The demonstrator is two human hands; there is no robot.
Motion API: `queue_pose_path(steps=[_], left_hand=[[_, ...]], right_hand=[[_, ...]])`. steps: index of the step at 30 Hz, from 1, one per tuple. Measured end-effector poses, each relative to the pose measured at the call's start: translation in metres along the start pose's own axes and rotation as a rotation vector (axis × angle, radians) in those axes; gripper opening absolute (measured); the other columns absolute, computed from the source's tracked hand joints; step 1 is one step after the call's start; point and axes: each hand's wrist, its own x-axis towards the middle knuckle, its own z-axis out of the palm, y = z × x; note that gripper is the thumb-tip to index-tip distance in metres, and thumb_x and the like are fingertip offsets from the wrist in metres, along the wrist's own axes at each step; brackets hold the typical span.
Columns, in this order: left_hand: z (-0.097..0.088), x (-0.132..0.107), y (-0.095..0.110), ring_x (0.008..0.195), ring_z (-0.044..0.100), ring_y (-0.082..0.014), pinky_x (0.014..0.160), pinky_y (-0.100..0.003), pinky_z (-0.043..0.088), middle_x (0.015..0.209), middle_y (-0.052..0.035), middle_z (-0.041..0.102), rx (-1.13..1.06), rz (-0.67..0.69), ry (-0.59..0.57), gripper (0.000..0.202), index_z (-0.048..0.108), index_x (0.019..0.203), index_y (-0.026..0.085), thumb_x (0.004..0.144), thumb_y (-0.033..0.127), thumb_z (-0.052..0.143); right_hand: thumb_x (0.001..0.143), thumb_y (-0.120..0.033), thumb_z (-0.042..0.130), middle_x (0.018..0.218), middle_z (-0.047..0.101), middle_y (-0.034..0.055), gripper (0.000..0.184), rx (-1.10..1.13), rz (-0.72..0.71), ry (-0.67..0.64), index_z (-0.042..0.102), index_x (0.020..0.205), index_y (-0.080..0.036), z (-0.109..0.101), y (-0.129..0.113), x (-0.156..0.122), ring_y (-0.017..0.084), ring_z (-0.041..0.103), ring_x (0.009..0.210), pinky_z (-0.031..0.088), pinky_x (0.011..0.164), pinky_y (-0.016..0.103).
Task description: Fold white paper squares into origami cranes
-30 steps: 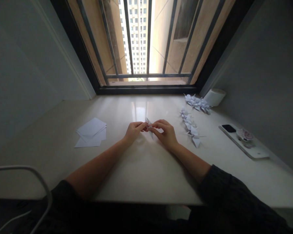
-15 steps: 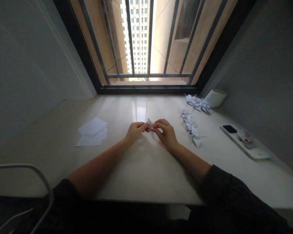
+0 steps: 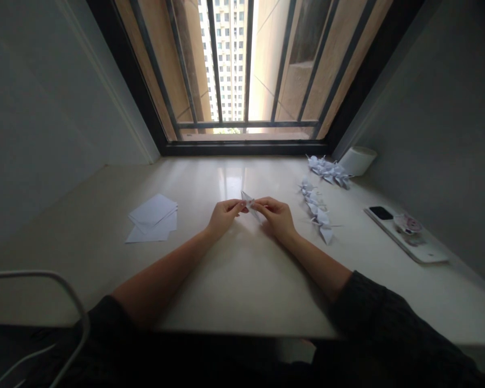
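Observation:
A small folded white paper piece [image 3: 249,202] is held just above the middle of the pale tabletop [image 3: 234,269]. My left hand [image 3: 223,214] pinches its left side with closed fingers. From the right, my right hand [image 3: 278,216] grips the same piece, fingers curled. The two hands nearly touch around it. Most of the paper is hidden between the fingertips; only a pointed tip sticks up.
A loose stack of white paper sheets [image 3: 153,217] lies left of the hands. To the right run a row of folded paper cranes [image 3: 317,212] and a further heap of cranes [image 3: 329,172] beside a white cup [image 3: 358,160]. A phone [image 3: 404,234] lies far right. A barred window [image 3: 242,75] faces me.
Both hands stayed in place around the paper piece. The right hand's fingers shifted slightly and the paper's tip tilted a little to the left.

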Motion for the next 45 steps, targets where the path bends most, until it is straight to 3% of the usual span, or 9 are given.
queue_pose_path(steps=[11, 17, 32, 40, 45], left_hand=[[0.000, 0.000, -0.004, 0.076, 0.064, -0.0177, 0.064, -0.026, 0.045, 0.080, -0.0071, 0.071, 0.031, 0.051, -0.013, 0.034, 0.071, 0.084, 0.015, 0.076, 0.046, 0.059], [0.001, -0.001, -0.003, 0.073, 0.064, -0.0168, 0.062, -0.026, 0.045, 0.078, -0.0063, 0.071, 0.032, 0.065, -0.016, 0.030, 0.070, 0.082, 0.016, 0.076, 0.044, 0.060], [0.001, -0.003, 0.000, 0.068, 0.060, -0.0152, 0.059, -0.024, 0.044, 0.070, -0.0046, 0.067, 0.096, 0.079, -0.032, 0.038, 0.069, 0.078, 0.015, 0.077, 0.050, 0.057], [0.002, -0.004, 0.000, 0.067, 0.058, -0.0148, 0.061, -0.025, 0.044, 0.067, -0.0032, 0.065, 0.114, 0.098, 0.047, 0.035, 0.069, 0.073, 0.015, 0.077, 0.047, 0.057], [0.002, -0.002, 0.000, 0.072, 0.061, -0.0162, 0.062, -0.025, 0.045, 0.073, -0.0045, 0.068, 0.065, 0.061, 0.054, 0.036, 0.070, 0.080, 0.016, 0.077, 0.049, 0.056]], right_hand=[[0.060, -0.042, 0.076, 0.077, 0.073, 0.0050, 0.030, 0.101, 0.148, 0.045, 0.073, 0.079, -0.019, 0.003, -0.007, -0.004, 0.019, 0.066, 0.069, 0.050, 0.067, 0.032], [0.054, -0.041, 0.079, 0.074, 0.072, 0.0052, 0.031, 0.130, 0.157, 0.093, 0.072, 0.075, -0.018, 0.004, -0.008, -0.003, 0.018, 0.065, 0.065, 0.050, 0.065, 0.031], [0.051, -0.046, 0.080, 0.065, 0.066, 0.0005, 0.040, 0.128, 0.136, 0.037, 0.066, 0.077, -0.019, 0.004, 0.001, -0.004, 0.014, 0.060, 0.058, 0.046, 0.058, 0.027], [0.057, -0.046, 0.077, 0.066, 0.066, 0.0008, 0.047, 0.064, 0.133, -0.006, 0.068, 0.092, -0.017, 0.004, -0.003, -0.004, 0.013, 0.058, 0.058, 0.044, 0.056, 0.026], [0.068, -0.048, 0.067, 0.078, 0.072, 0.0040, 0.037, 0.038, 0.152, -0.028, 0.073, 0.090, -0.019, 0.002, -0.004, -0.003, 0.017, 0.062, 0.070, 0.046, 0.064, 0.029]])
